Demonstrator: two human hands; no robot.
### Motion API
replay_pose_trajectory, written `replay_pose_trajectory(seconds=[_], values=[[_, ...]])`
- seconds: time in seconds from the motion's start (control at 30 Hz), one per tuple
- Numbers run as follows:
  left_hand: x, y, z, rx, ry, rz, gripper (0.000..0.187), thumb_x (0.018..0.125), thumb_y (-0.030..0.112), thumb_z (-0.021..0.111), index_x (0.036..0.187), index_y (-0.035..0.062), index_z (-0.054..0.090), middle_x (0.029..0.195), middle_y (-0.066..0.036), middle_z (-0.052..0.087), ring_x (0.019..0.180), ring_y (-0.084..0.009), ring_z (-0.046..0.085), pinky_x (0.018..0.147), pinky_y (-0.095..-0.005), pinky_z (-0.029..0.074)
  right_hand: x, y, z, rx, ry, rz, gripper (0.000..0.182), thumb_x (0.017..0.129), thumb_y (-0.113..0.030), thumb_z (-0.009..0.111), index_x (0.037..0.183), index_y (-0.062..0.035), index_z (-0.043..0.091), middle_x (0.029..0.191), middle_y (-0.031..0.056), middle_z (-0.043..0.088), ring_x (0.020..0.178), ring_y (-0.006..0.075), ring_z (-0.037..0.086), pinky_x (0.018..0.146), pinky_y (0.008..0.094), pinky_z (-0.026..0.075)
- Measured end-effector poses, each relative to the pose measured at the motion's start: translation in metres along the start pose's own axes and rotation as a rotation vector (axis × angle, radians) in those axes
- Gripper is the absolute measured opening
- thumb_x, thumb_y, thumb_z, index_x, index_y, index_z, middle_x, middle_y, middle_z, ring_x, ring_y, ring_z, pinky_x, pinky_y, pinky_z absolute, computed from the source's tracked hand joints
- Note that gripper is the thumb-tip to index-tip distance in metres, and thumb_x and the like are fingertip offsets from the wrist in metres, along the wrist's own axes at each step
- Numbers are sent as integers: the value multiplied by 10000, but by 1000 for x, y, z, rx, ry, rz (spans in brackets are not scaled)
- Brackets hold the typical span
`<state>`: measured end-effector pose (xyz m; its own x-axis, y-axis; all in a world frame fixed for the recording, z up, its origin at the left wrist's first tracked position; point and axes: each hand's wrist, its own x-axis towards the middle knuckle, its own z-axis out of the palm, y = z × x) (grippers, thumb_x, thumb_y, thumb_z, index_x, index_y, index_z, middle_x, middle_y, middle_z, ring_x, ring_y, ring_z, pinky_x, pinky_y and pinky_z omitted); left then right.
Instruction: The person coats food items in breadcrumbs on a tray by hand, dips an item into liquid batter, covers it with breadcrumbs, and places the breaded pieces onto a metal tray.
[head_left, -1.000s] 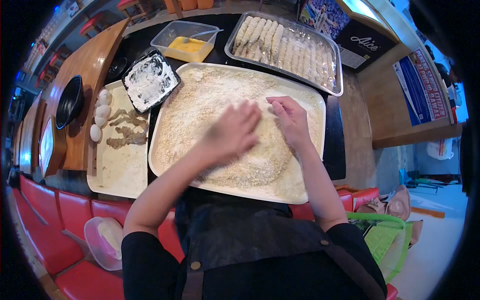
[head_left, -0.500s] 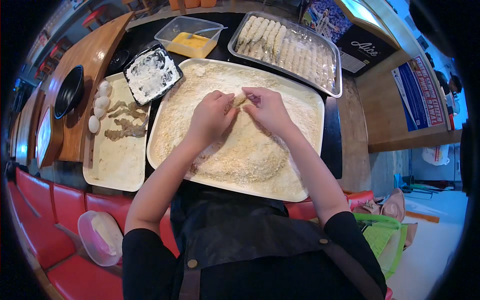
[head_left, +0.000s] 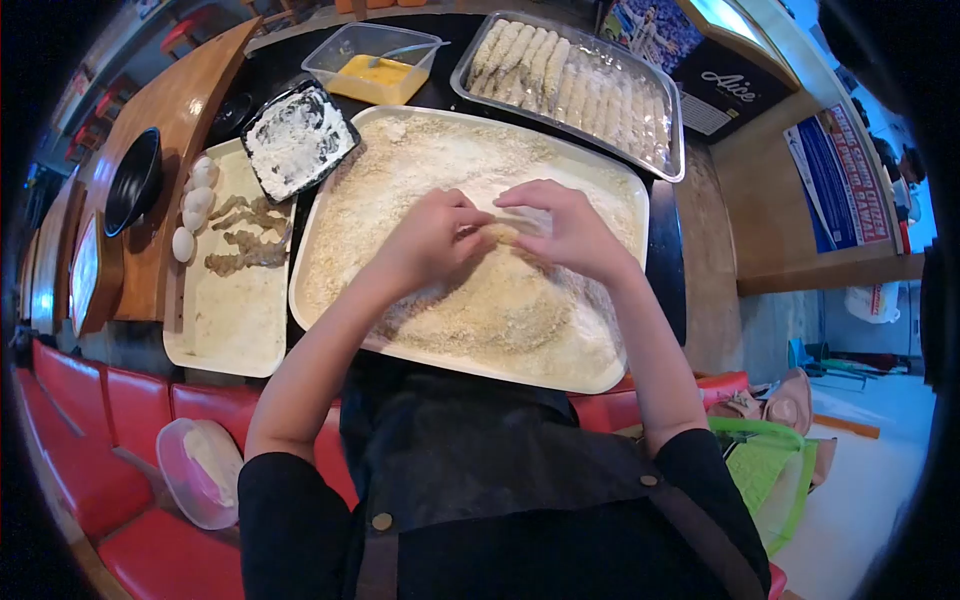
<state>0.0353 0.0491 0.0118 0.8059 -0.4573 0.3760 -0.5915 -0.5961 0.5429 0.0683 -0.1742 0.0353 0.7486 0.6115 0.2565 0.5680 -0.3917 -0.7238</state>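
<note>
A crumb-coated shrimp point(head_left: 500, 235) is held just above a heap of breadcrumbs point(head_left: 500, 310) in the large cream tray point(head_left: 296, 272). My left hand point(head_left: 437, 238) pinches one end of it between thumb and fingers. On the other side, my right hand point(head_left: 575, 230) has its fingers spread, the thumb close to or touching the shrimp's far end. Uncoated shrimp point(head_left: 245, 260) lie on a smaller cream tray point(head_left: 235, 325) to the left. Rows of coated shrimp point(head_left: 520, 55) fill part of a clear lidless-looking tray point(head_left: 680, 150) at the back right.
A black dish of white flour point(head_left: 300, 140) overlaps the small tray's corner. Behind it stands a plastic tub point(head_left: 330, 45) of beaten egg with a utensil in it. Several eggs point(head_left: 183, 244) line the small tray's left edge. A black bowl point(head_left: 134, 182) sits farther left.
Both hands have come slightly toward me with the shrimp. My right hand has opened its fingers and shifted right, while my left still grips the shrimp.
</note>
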Motion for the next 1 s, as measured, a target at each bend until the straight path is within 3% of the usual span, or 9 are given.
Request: replay_pose_trajectory(seconds=[0.3,0.4,0.5,0.6,0.7,0.9,1.0], values=[[-29,9,-14,-114,-9,-255,261,779,155,765,1024,69,739,860,-100,655,750,-243,636,694,-316,511,-5,-1,36,21,-3,25,335,713,-56,792,1038,-42,715,926,111,682,821,227,661,751,310,523],[-24,12,-19,-408,-186,-455,248,772,148,773,1007,73,746,844,-91,655,727,-233,633,677,-313,511,-6,-8,23,5,-127,37,305,727,-44,781,1027,-51,721,892,105,671,813,221,655,742,312,523],[-17,10,-24,-7,-31,-47,243,749,164,796,970,73,750,817,-94,669,726,-256,637,667,-348,518,-8,-12,22,50,-74,29,267,742,-36,769,1006,-56,730,884,106,673,808,217,654,737,319,524],[-20,8,-26,-35,20,-140,240,748,172,802,966,83,755,826,-100,673,784,-253,633,700,-343,517,-11,-3,34,61,-17,-4,270,740,-43,769,1007,-57,730,893,108,675,811,225,652,734,323,525],[-33,8,-25,-158,-131,-322,293,743,178,807,1020,103,746,851,-104,665,824,-265,625,736,-349,512,-12,3,36,-2,-43,-25,301,737,-52,778,1033,-61,723,914,111,673,817,234,648,723,322,524],[-32,11,-31,35,1,-35,271,746,150,796,1005,91,743,826,-100,652,733,-253,639,667,-336,518,-9,-15,36,-13,4,-116,264,720,-67,787,978,-61,729,870,107,664,834,267,637,754,351,518],[-42,11,-33,-79,-14,-237,285,741,94,798,1018,64,741,880,-99,674,758,-217,650,683,-317,527,-8,-18,43,1,11,-130,245,728,-87,780,965,-56,721,869,107,663,847,279,629,766,366,515]])
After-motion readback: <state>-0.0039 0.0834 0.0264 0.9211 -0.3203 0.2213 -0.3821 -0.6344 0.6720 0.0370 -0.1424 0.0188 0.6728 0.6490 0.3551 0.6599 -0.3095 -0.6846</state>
